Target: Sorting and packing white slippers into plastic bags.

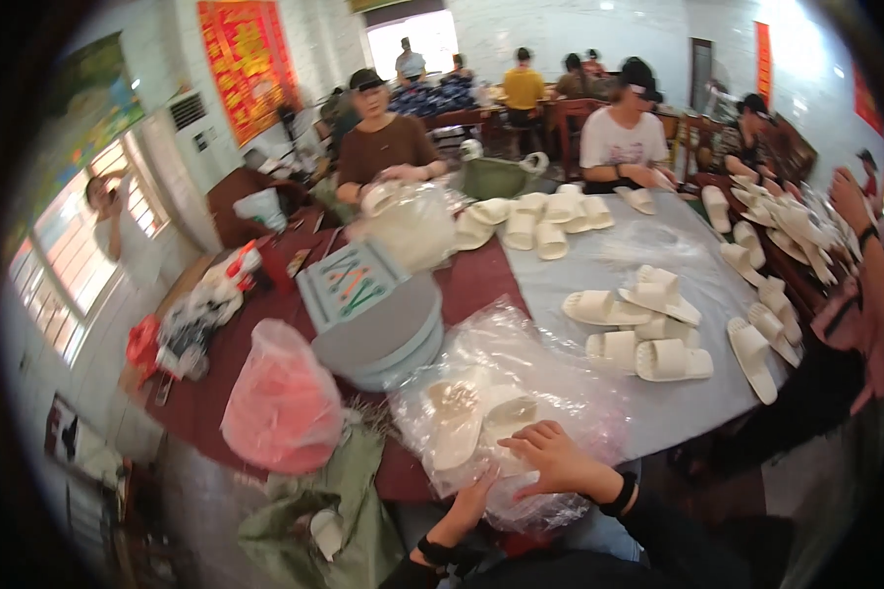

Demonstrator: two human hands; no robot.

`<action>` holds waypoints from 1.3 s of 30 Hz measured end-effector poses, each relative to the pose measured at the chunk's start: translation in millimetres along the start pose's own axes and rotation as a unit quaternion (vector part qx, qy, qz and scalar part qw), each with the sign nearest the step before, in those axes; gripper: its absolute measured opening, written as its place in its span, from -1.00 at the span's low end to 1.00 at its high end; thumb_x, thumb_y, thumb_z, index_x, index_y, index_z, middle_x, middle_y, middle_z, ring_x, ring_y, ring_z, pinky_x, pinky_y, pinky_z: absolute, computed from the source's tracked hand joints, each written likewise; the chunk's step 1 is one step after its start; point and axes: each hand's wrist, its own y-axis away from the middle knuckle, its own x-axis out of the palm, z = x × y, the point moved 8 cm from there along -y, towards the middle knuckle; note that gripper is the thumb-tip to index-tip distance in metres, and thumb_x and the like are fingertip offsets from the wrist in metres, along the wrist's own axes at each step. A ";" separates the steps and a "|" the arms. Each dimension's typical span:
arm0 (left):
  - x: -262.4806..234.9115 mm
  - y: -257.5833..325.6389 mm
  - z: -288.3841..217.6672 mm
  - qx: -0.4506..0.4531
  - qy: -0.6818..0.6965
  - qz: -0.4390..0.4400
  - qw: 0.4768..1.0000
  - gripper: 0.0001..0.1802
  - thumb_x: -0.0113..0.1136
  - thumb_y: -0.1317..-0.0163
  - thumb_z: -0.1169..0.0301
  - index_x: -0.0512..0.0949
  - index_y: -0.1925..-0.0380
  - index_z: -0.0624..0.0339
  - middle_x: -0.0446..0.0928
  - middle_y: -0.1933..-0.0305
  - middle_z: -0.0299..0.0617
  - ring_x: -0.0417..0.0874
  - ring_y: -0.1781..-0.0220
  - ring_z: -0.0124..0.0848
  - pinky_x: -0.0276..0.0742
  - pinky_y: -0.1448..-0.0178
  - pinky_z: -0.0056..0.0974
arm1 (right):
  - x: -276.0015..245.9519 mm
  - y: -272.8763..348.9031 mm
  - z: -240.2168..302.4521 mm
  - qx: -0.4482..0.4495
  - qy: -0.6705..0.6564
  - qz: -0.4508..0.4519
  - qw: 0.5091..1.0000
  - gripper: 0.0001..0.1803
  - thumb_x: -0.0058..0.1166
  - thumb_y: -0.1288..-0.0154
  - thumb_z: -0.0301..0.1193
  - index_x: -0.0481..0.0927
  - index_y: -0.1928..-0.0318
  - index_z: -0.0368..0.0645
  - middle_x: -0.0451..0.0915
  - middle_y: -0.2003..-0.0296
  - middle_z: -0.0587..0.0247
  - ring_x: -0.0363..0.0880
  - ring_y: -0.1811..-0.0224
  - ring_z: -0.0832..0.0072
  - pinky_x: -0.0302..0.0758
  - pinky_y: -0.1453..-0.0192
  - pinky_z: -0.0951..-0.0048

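Observation:
A pair of cream-white slippers [459, 420] lies on and among clear plastic bags [570, 393] at the table's near edge. Over the right-hand slipper of the pair, my right hand [557, 461] spreads its fingers, the tips at or touching its near end. My left hand [469, 507] is lower and to the left, beside the near edge of the plastic; its fingers look stretched out, partly hidden. Both wrists carry black bands. Several more cream slippers [673, 359] lie in pairs to the right of the bags.
Left of the bags are stacked grey-blue pieces [378, 334] and a pink-filled plastic bag [283, 402]. A green cloth sack [314, 520] hangs at the near left. Across the table, a person in brown [388, 147] handles a bagged slipper; another in white [624, 137] sits by more slippers.

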 end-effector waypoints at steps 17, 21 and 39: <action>-172.9 111.6 -26.8 0.093 -0.499 -0.468 0.723 -0.34 0.15 -0.12 0.21 0.22 -0.21 0.17 0.13 -0.32 0.14 0.10 -0.35 0.11 -0.09 -0.39 0.14 | -29.7 15.4 -59.9 0.216 -0.216 -0.303 0.903 -0.66 0.05 -0.26 -0.54 0.41 -0.03 -0.41 0.52 0.07 0.06 0.48 0.03 0.38 0.41 -0.09 0.39; -286.2 148.7 88.6 -0.119 -0.457 -0.420 0.775 -0.30 -0.06 -0.22 -0.03 0.19 -0.25 0.18 0.09 -0.34 0.23 0.07 -0.38 0.14 -0.18 -0.39 0.20 | -15.6 4.6 -11.0 0.147 -0.223 -0.270 0.925 -0.59 0.10 -0.25 -0.46 0.38 -0.06 -0.40 0.50 0.07 0.03 0.46 0.00 0.35 0.37 -0.15 0.36; -253.8 197.3 128.9 -0.142 -0.492 -0.121 0.851 -0.67 0.01 -0.21 0.13 0.50 0.10 0.00 0.58 0.25 0.02 0.57 0.16 0.02 0.46 0.04 -0.03 | 200.8 -94.9 174.4 0.081 -0.418 0.018 0.904 -0.68 0.03 -0.26 -0.37 0.48 0.03 -0.29 0.58 0.27 -0.11 0.58 0.20 0.07 0.48 0.15 0.30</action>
